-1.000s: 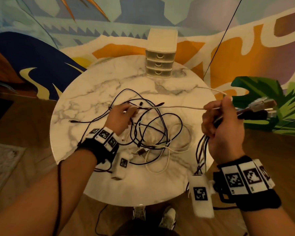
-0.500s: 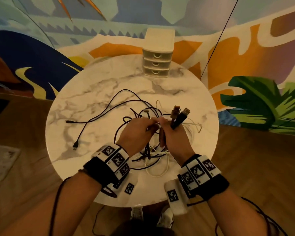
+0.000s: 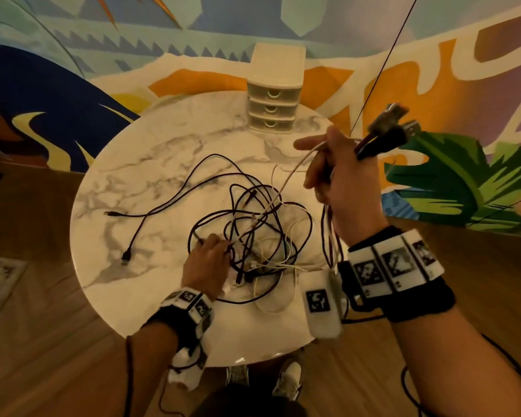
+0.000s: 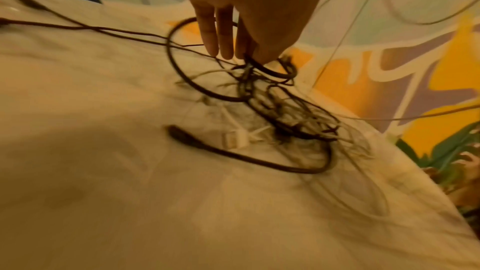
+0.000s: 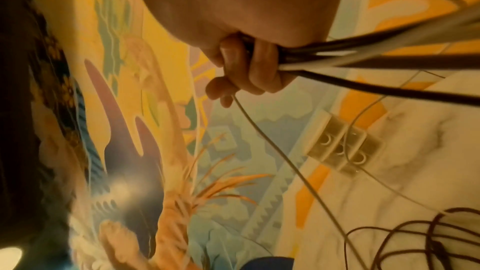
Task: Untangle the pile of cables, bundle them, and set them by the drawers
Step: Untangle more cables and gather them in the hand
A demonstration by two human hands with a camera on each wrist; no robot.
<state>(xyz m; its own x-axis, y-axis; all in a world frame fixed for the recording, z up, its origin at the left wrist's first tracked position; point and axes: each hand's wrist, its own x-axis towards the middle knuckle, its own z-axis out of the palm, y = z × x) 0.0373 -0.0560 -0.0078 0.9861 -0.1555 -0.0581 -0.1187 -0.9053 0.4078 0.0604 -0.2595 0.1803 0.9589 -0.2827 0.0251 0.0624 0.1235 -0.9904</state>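
Note:
A tangle of black and white cables point(image 3: 262, 236) point(image 4: 285, 114) lies in the middle of the round marble table point(image 3: 151, 176). My left hand point(image 3: 223, 246) point(image 4: 244, 56) sits low at the tangle's left edge and pinches a black loop between thumb and forefinger. My right hand point(image 3: 325, 164) point(image 5: 249, 63) is raised over the table's right side. It grips several cable ends, and their plugs point(image 3: 388, 130) stick out above the fist. A white cable point(image 3: 292, 173) point(image 5: 272, 151) runs taut from its fingers down into the tangle. The small white drawers point(image 3: 273, 106) point(image 5: 342, 149) stand at the table's far edge.
One loose black cable with a USB plug point(image 3: 125, 261) stretches across the table's left half. Cords from the wrist cameras hang near both forearms. A painted wall stands behind the table, and wooden floor surrounds it. My shoes point(image 3: 286, 380) show under the near edge.
Both hands were together over the tangle. My right hand has risen up and to the right with the cable ends, drawing the white cable taut. My left hand has dropped to the pile's left side.

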